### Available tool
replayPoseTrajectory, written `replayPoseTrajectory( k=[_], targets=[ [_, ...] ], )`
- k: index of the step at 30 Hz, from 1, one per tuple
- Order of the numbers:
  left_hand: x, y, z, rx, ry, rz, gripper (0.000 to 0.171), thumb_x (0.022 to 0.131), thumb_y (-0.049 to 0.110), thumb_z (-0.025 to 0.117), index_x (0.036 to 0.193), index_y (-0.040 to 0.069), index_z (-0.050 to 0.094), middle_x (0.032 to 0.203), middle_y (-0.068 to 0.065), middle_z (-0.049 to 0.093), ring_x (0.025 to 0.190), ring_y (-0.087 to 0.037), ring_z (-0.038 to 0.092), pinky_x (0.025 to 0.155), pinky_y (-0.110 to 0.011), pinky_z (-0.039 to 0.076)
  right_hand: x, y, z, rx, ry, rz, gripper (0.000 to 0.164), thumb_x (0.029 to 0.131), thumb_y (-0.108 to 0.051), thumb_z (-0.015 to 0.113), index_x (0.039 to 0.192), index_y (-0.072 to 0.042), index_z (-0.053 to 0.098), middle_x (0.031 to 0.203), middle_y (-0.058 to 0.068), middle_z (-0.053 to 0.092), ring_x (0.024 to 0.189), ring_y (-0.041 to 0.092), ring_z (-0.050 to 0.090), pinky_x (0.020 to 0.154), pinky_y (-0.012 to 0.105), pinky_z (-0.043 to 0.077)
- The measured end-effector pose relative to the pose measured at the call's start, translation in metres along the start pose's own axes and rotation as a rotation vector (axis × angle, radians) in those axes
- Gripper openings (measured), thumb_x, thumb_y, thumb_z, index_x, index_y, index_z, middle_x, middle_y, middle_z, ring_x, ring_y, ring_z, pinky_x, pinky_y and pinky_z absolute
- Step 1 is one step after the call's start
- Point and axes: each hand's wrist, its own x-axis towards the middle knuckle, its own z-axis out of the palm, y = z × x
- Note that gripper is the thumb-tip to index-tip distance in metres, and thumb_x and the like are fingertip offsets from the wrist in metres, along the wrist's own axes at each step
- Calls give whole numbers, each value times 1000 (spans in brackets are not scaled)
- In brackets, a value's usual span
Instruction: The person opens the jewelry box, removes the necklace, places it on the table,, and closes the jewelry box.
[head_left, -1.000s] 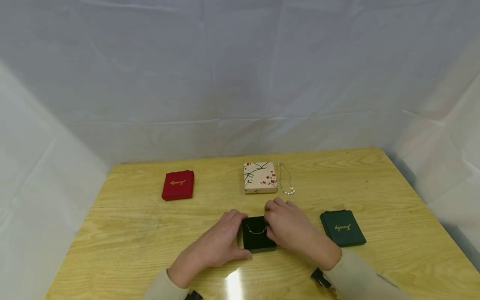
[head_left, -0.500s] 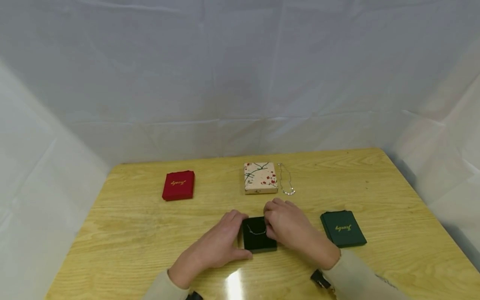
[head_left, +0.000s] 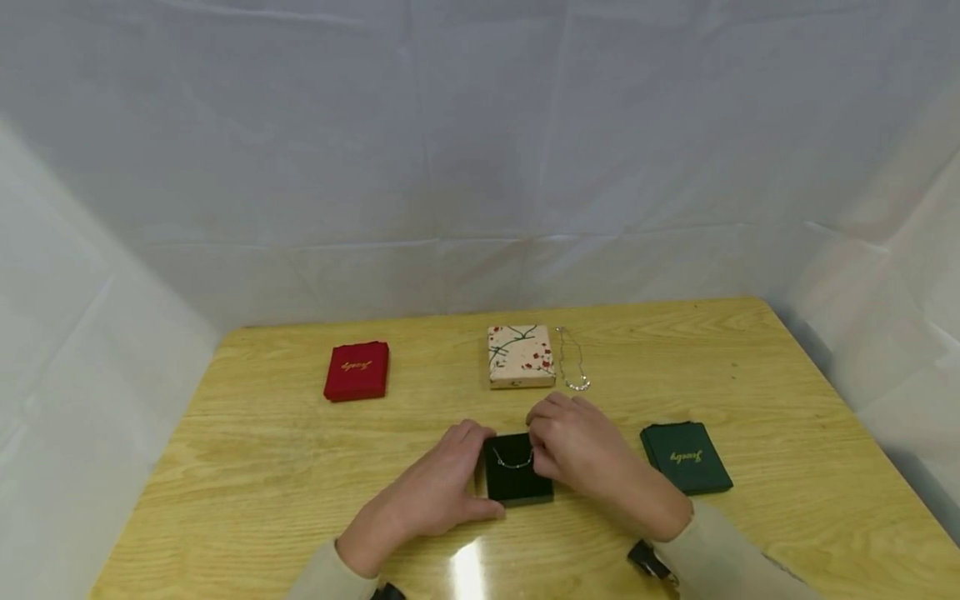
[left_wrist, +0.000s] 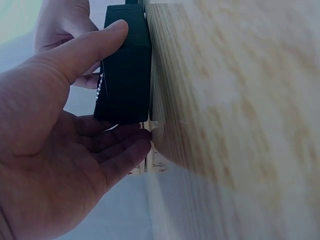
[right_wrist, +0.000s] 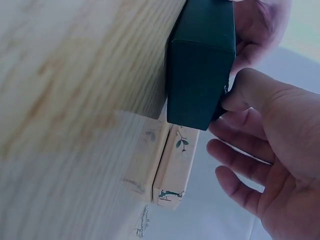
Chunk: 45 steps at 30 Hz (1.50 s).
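A small square jewelry box base [head_left: 529, 501], dark green with a dark insert, lies before me, and a thin silver chain [head_left: 512, 465] curves across its top. My left hand [head_left: 442, 483] grips the box from the left, thumb [left_wrist: 118, 33] on the near side and fingers round the far corner. At the right edge of the box is my right hand [head_left: 581, 446]. In the right wrist view its thumb and index finger pinch a corner of the dark insert [right_wrist: 218, 111], beside the chain's right end; the other fingers are loosely bent. The fingers partly hide that end.
To the right lies a green box lid [head_left: 687, 457] with gold lettering. A red jewelry box [head_left: 357, 372] stands at the back left of the wooden table [head_left: 247, 467]. Behind my hands are a cream floral box [head_left: 521, 357] and a silver beaded chain [head_left: 577, 384] beside it.
My right hand shifts very slightly at the right edge of the box, and its wrist moves a little to the right. The left hand and the box stay still.
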Motion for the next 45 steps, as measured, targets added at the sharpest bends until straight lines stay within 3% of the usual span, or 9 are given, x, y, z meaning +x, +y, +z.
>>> replayPoseTrajectory(
  k=[5, 10, 14, 27, 34, 38, 45],
  targets=[
    [0, 0, 0, -8, 1, 1, 88, 82, 38, 93, 148, 2, 49, 134, -5, 56, 122, -17, 53, 111, -40, 48, -1, 2, -2, 64, 9, -27, 11, 83, -9, 76, 80, -17, 70, 90, -4, 71, 91, 16, 64, 83, 36, 57],
    [0, -1, 0, -13, 0, -1, 87, 81, 37, 94, 147, 2, 49, 133, -4, 56, 122, -17, 53, 111, -39, 48, -4, 4, -5, 169, -44, -8, 14, 83, -7, 77, 80, -17, 69, 80, -10, 63, 79, 10, 55, 70, 27, 52],
    [0, -1, 0, -19, -7, -1, 86, 82, 37, 93, 148, 2, 49, 133, -4, 56, 122, -16, 53, 111, -39, 48, -8, 5, -9, 264, -91, 32, 13, 87, -6, 77, 86, -17, 71, 82, -10, 62, 77, 6, 51, 65, 24, 50],
    [0, -1, -1, -23, -12, -2, 85, 83, 37, 93, 148, 3, 49, 134, -4, 56, 121, -16, 53, 111, -40, 48, -12, 10, -11, 542, -126, 108, 14, 95, -10, 77, 96, -22, 70, 94, -14, 66, 85, 10, 65, 74, 30, 58],
    [0, -1, -1, -23, -11, 0, 84, 83, 36, 93, 147, 3, 50, 133, -3, 56, 120, -15, 53, 110, -39, 48, -13, 12, -10, 740, -156, 207, 16, 98, -8, 75, 100, -22, 67, 96, -9, 67, 76, 12, 64, 65, 29, 57],
    [0, -1, 0, -19, -6, 7, 84, 82, 35, 93, 147, 3, 50, 132, -3, 56, 120, -15, 53, 110, -39, 48, -13, 12, -11, 792, -142, 249, 17, 97, -6, 74, 99, -20, 65, 95, -5, 66, 76, 14, 63, 63, 29, 56],
    [0, -1, 1, -16, 11, 29, 83, 80, 33, 95, 144, 3, 51, 131, -2, 56, 119, -15, 52, 109, -38, 48, -9, 14, -16, 808, -108, 249, 18, 96, -4, 74, 102, -18, 65, 96, -3, 65, 78, 16, 62, 63, 30, 55]
  ],
)
